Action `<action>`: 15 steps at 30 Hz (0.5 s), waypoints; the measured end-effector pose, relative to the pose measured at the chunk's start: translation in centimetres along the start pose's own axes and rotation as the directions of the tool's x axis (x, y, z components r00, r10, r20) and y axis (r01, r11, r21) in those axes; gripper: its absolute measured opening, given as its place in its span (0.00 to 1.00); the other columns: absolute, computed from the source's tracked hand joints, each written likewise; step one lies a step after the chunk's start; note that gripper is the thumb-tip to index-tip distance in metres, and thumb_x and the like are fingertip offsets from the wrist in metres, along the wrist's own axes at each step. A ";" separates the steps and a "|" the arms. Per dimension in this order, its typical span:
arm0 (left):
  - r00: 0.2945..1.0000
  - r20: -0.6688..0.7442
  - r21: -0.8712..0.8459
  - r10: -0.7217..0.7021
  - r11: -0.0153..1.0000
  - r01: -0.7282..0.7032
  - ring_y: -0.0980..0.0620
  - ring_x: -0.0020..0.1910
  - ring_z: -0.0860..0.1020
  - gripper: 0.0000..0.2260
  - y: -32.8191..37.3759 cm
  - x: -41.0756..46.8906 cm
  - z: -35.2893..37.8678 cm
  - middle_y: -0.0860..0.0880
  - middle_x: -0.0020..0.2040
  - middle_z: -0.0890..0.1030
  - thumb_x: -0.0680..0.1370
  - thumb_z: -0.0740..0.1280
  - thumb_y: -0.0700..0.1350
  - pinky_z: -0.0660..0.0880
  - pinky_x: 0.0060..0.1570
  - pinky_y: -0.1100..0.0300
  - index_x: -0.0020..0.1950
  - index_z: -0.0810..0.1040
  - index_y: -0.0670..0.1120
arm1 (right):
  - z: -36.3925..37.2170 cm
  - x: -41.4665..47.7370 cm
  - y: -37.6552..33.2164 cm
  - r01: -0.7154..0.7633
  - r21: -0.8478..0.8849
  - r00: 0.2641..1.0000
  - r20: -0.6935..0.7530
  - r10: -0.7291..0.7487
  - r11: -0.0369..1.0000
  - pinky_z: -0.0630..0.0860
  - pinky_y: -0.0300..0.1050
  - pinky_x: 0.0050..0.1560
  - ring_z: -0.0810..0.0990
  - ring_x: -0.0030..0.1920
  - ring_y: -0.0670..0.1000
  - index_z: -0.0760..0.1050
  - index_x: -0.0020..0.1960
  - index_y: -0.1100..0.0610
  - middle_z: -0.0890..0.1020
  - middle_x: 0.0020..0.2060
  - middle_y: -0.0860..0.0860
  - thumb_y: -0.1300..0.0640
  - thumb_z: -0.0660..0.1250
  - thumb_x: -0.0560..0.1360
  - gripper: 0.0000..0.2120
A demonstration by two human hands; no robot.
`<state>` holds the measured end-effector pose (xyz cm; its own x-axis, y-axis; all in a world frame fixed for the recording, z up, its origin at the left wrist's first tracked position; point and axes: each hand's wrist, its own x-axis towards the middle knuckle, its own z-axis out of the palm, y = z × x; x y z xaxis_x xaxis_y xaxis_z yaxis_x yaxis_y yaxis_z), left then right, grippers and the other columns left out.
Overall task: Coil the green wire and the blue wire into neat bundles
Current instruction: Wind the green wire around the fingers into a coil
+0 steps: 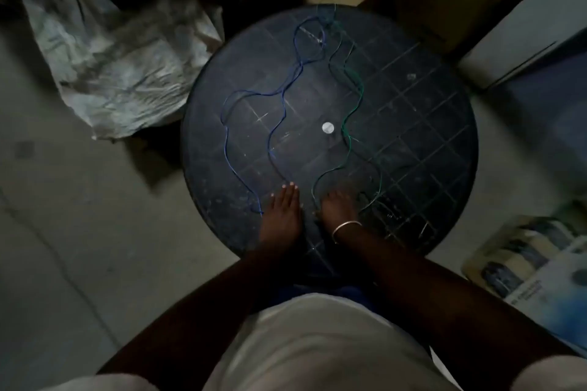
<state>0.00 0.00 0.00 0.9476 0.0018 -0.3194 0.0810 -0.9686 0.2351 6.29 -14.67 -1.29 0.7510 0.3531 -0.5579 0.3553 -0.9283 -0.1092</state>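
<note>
While the blue wire (269, 146) and green wire (349, 143) snake lengthwise across the table (413, 104), away from the person, the left hand (281, 211) lies flat; the right hand (337, 207) is too dim to tell its grip.

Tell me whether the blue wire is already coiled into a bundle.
No, the blue wire lies spread out in loose, wavy loops across the table, not gathered at all.

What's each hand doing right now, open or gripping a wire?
Left hand: open, fingers straight on the table beside the blue wire.
Right hand: cannot tell; blurred and dark, by the green wire's near end.
</note>
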 end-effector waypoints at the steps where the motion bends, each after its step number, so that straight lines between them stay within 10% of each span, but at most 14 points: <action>1: 1.000 0.015 -0.014 -0.014 1.000 0.015 0.41 0.72 0.69 0.24 0.0 0.0 0.2 0.41 0.73 0.71 0.81 0.50 0.48 0.67 0.69 0.42 0.73 0.69 0.39 | 0.2 0.2 -0.1 -0.016 -0.009 0.999 0.041 0.017 1.000 0.69 0.51 0.64 0.77 0.63 0.60 0.78 0.60 0.60 0.81 0.59 0.59 0.45 0.70 0.74 0.22; 15: 0.952 0.056 -0.339 -0.301 0.891 0.302 0.39 0.48 0.81 0.16 0.3 -0.9 -2.2 0.40 0.50 0.83 0.83 0.54 0.52 0.75 0.44 0.51 0.54 0.77 0.45 | 0.9 -0.1 -1.1 -0.083 0.247 0.996 0.044 0.075 0.965 0.75 0.49 0.57 0.82 0.57 0.60 0.82 0.51 0.59 0.85 0.53 0.59 0.54 0.67 0.77 0.10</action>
<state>-0.17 0.29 2.33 0.8605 0.2793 -0.4260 0.4626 -0.7785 0.4242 5.31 -13.75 -1.84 0.7503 0.2772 -0.6002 0.1428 -0.9544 -0.2622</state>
